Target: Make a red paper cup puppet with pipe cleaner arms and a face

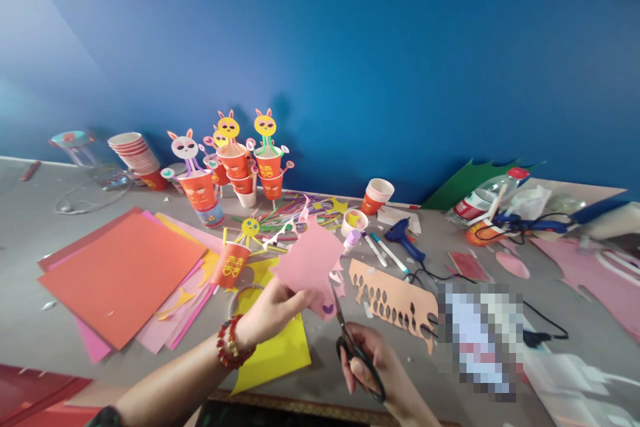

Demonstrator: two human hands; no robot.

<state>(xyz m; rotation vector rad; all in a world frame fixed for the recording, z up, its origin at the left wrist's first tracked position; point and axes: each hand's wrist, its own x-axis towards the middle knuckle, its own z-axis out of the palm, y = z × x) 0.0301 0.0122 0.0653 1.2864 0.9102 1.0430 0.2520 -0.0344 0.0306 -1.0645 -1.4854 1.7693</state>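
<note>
My left hand (280, 310), with red beaded bracelets at the wrist, pinches the lower edge of a pink paper sheet (310, 257) with a jagged outline. A small purple heart (328, 309) shows near the sheet's lower corner. My right hand (367, 360) has its fingers through the handles of black scissors (347, 337). The blades point up and touch the sheet's lower right edge beside the heart. Yellow paper (280, 350) lies beneath my left hand. A peach paper strip (395, 293) with cut-out holes lies right of the pink sheet.
Red cups with paper rabbit figures (197, 190) stand at the back left. Orange sheets (125, 273) are stacked on the left. A blue glue gun (405, 240), markers (389, 253) and a white cup (355, 221) lie behind the strip. A bottle (493, 197) stands back right.
</note>
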